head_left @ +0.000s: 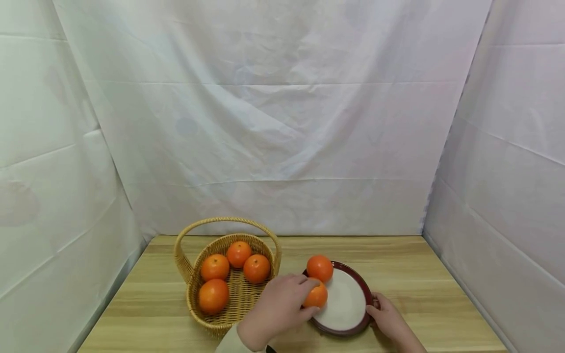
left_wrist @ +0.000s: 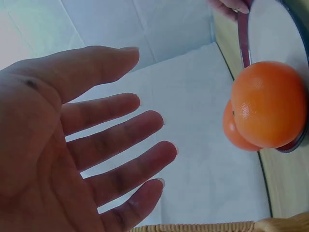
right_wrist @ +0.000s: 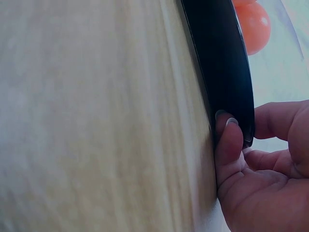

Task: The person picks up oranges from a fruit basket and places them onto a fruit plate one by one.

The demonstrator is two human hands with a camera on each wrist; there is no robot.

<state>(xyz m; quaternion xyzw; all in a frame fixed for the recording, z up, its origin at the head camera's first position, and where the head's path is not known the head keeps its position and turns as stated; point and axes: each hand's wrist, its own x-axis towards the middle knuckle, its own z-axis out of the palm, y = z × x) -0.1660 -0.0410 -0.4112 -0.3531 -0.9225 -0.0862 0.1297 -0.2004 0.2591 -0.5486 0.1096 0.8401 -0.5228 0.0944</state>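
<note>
My left hand [head_left: 282,299] is over the left side of a round plate [head_left: 348,299] with a white middle and a dark red rim. Its fingers overlap the nearer orange [head_left: 317,296] in the head view. In the left wrist view that hand [left_wrist: 58,140] has its fingers spread and nothing in it, with the orange [left_wrist: 270,104] apart from the fingertips. A second orange [head_left: 320,268] sits behind, at the plate's back left. My right hand [head_left: 384,314] pinches the plate's right rim; the right wrist view shows thumb and fingers on the dark edge [right_wrist: 217,58].
Left of the plate stands a wicker basket [head_left: 191,299] with a tall arched handle [head_left: 229,219]. Several oranges [head_left: 214,296] lie inside it, along the left and back. White cloth [head_left: 282,122] hangs behind and on both sides of the wooden table [head_left: 423,274].
</note>
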